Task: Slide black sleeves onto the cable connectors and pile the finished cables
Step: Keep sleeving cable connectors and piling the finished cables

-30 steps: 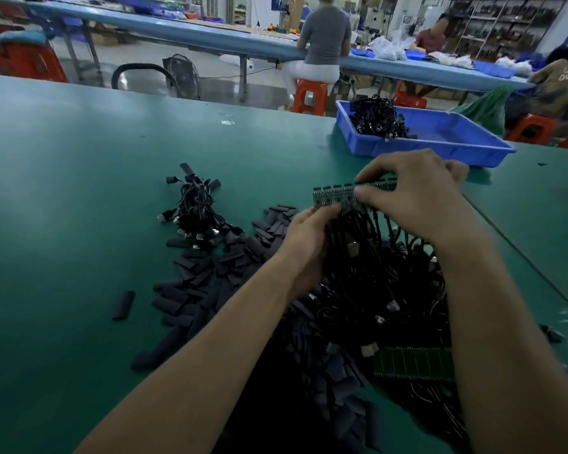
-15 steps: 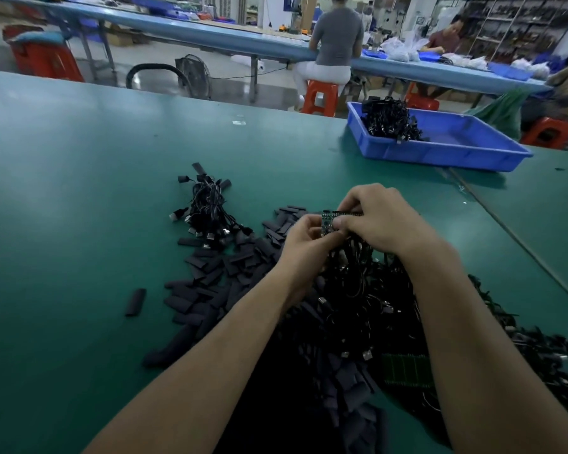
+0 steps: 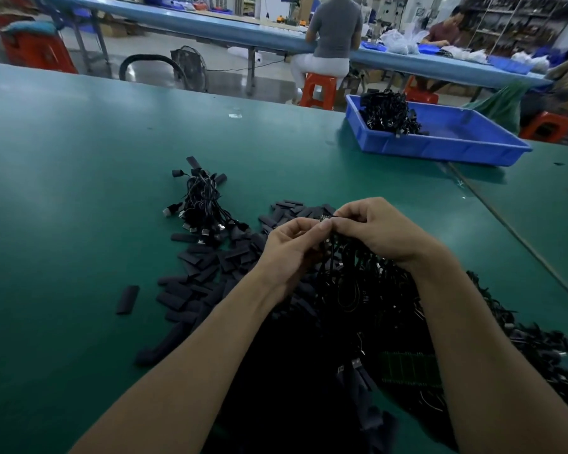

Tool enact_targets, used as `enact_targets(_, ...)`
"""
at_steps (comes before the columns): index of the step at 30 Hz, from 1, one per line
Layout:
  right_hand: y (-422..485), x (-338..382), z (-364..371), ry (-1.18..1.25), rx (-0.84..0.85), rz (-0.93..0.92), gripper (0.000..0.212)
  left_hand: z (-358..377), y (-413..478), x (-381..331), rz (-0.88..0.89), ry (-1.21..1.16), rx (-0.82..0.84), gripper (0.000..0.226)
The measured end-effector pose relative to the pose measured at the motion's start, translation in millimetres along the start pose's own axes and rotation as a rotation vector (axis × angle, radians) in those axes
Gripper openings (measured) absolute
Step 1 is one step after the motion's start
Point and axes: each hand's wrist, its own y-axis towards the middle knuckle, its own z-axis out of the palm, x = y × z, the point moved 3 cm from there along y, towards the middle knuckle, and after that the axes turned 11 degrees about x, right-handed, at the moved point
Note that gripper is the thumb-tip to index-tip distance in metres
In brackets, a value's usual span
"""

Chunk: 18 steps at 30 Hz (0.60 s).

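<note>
Left hand (image 3: 289, 249): fingers curled, thumb and forefinger tips pinching a small connector (image 3: 325, 218). I cannot tell whether a sleeve is already in that pinch.
Right hand (image 3: 376, 229): curled over the same connector and pinching it from the other side, so the two hands meet at the fingertips.
Tangled cables (image 3: 358, 290): a dark heap under both wrists, with wires running up to the connector.
Loose sleeves (image 3: 210, 267): scattered on the green table (image 3: 79, 191) just left of the left hand. One stray sleeve (image 3: 127, 299) lies apart.
Finished pile (image 3: 204, 208): a small bundle beyond the sleeves, clear of the tangle.
Blue tray (image 3: 440, 149): far right, with another bundle of cables in its near-left corner.
Step in hand: probably singling out one connector, ready for a sleeve.
Doing it well: one hand should hold the wire just behind the connector so the tip stays bare. The sleeve should meet it square, mouth open, and go on in one straight push — a skewed start would likely jam. The cable is best drawn free of the heap before it goes on the pile, or it may drag its neighbours along.
</note>
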Motion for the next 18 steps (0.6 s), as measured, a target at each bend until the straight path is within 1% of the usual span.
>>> enact_targets(4,-1.9,-5.3,-1.0,0.156,0.054,-0.028,0.015,0.1,0.4,-0.3,-0.056,-0.054,0.03,0.011)
enact_targets(8,-2.3,-9.7,-3.5,0.28,0.076,-0.016,0.015,2.5,2.2,-2.0,-0.095,-0.096,0.064,0.011)
enact_targets(10,-3.8,-10.4,-3.3,0.369,0.101,-0.012,0.013,4.0,3.9,-0.6,-0.117,-0.133,0.075,0.007)
enact_targets(11,-4.9,-10.1,-2.2,0.458,0.13,-0.013,0.012,6.1,3.6,0.6,-0.132,-0.168,0.083,0.003)
enact_targets(13,-7.4,-6.6,-0.3,0.606,0.175,-0.025,0.012,9.5,2.7,6.0,-0.156,-0.227,0.11,0.015)
enact_targets(14,-7.3,-5.3,-1.6,0.602,0.152,-0.025,0.012,11.0,2.3,7.8,-0.157,-0.239,0.115,0.018)
enact_targets(15,-6.2,-4.4,-4.8,0.546,0.086,-0.017,0.011,13.7,1.4,7.6,-0.15,-0.25,0.111,0.019)
enact_targets(16,-5.3,-3.9,-9.9,0.458,-0.014,-0.008,0.012,15.1,1.0,6.8,-0.133,-0.264,0.089,0.019)
enact_targets(18,-6.4,-2.4,-23.4,0.311,-0.27,0.02,0.014,15.4,0.2,-0.6,-0.075,-0.301,0.0,0.019)
